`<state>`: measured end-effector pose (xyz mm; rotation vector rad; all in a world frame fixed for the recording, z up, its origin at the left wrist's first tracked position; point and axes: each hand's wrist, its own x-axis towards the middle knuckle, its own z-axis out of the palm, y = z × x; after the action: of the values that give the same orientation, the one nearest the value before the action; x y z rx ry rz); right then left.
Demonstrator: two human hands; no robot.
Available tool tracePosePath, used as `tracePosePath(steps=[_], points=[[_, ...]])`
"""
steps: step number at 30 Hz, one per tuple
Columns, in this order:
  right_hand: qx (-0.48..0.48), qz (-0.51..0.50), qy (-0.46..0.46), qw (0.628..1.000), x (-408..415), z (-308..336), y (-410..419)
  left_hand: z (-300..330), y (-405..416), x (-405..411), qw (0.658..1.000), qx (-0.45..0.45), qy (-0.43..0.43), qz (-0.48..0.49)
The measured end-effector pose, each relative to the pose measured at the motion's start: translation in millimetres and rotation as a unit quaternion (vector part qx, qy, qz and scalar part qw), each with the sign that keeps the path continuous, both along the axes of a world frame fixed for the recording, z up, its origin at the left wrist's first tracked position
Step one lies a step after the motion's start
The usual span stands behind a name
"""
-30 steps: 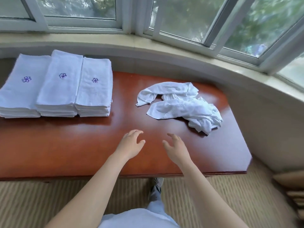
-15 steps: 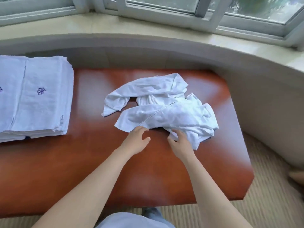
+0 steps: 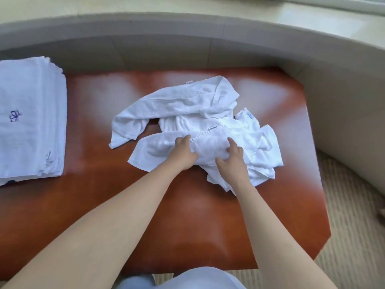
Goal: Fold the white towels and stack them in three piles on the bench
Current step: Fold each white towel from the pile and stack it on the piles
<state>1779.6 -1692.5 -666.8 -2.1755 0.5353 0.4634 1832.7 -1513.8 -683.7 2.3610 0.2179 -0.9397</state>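
Observation:
A crumpled heap of white towels [image 3: 187,105] lies on the red-brown wooden bench [image 3: 187,215], right of centre. My left hand [image 3: 183,152] rests on the nearest towel of the heap, its fingers curled into the cloth. Just to the right, my right hand [image 3: 232,157] grips the same towel with bent fingers. At the left edge of the view stands a pile of folded white towels [image 3: 31,122] with a purple flower mark on top; the other piles are out of view.
A curved grey ledge [image 3: 187,28] and a pale windowsill run behind the bench. The bench's right end is cut at an angle above striped beige carpet [image 3: 354,226]. Bare wood lies between the pile and the heap.
Both hands moved forward from the bare wood onto the loose heap and took hold of the nearest towel. The view dropped and shifted right, so two folded piles left the frame.

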Motion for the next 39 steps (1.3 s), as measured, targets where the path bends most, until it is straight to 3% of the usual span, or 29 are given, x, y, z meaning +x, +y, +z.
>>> tracePosePath(steps=[2,5,8,12,15,19,28,32,35,37,39], points=[[-0.002,-0.017,0.008,1.0,3.9,-0.8,-2.5,-1.3,-3.7,2.6,1.0,0.002,-0.005,0.001],[-0.025,-0.046,0.024,0.998,8.2,2.7,-5.1,0.9,-2.2,-3.7,0.998,-0.067,0.001,-0.006],[-0.056,-0.032,0.066,0.996,2.6,7.6,-7.0,2.0,6.6,-23.2,0.99,-0.091,0.022,-0.105],[-0.059,-0.002,0.118,0.991,-25.8,7.6,1.3,-7.3,30.6,-62.0,0.969,-0.047,0.105,-0.218],[-0.089,0.101,0.167,0.977,-55.4,5.1,14.2,-12.9,56.8,-81.2,0.965,-0.003,0.098,-0.244],[-0.047,0.13,0.203,0.97,-88.5,1.1,34.6,-12.7,91.1,-95.7,0.961,0.027,0.092,-0.258],[-0.043,0.129,0.17,0.976,-88.3,40.5,59.3,23.8,126.1,-106.9,0.988,0.036,0.027,-0.151],[-0.177,0.111,0.027,0.978,-67.8,73.1,65.4,55.0,133.7,-102.3,0.992,0.036,-0.083,-0.087],[-0.234,0.123,-0.134,0.955,-53.7,103.6,68.9,79.5,134.1,-102.0,0.99,-0.035,-0.134,0.029],[-0.186,0.152,-0.198,0.95,-44.2,124.8,69.6,99.9,134.4,-102.9,0.978,-0.063,-0.164,0.114],[-0.104,0.177,-0.182,0.962,-36.0,146.7,70.6,124.1,137.1,-102.8,0.96,-0.063,-0.221,0.161]])
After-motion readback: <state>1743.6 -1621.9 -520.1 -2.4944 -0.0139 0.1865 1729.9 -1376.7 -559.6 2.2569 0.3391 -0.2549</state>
